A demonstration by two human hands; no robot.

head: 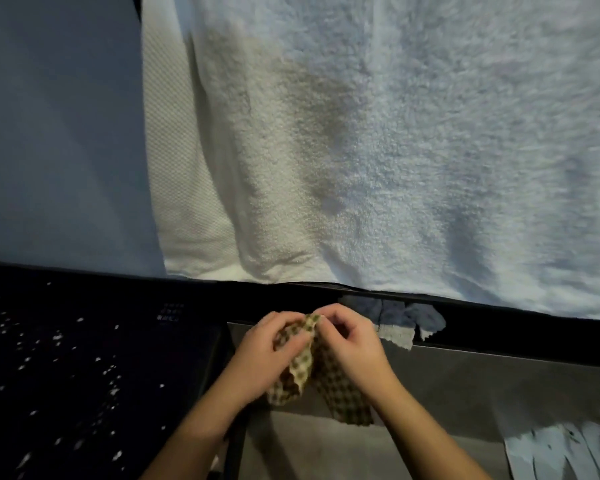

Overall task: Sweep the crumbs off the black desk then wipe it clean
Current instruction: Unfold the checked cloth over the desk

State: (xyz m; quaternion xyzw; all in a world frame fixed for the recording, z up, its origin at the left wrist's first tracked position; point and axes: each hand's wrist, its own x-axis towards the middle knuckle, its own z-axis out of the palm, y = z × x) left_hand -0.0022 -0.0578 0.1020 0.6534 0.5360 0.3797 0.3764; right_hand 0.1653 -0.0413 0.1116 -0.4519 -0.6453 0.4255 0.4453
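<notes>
The black desk fills the lower left, and several white crumbs are scattered over it. To its right, over a grey box, my left hand and my right hand both grip a brown and cream checked cloth. The cloth hangs crumpled between them, and its lower end droops toward the box floor. Both hands are off the desk, to the right of its edge.
A large white fluffy blanket and a white mattress edge fill the upper view. The grey box has torn tape on its far rim. White paper strips lie at the lower right.
</notes>
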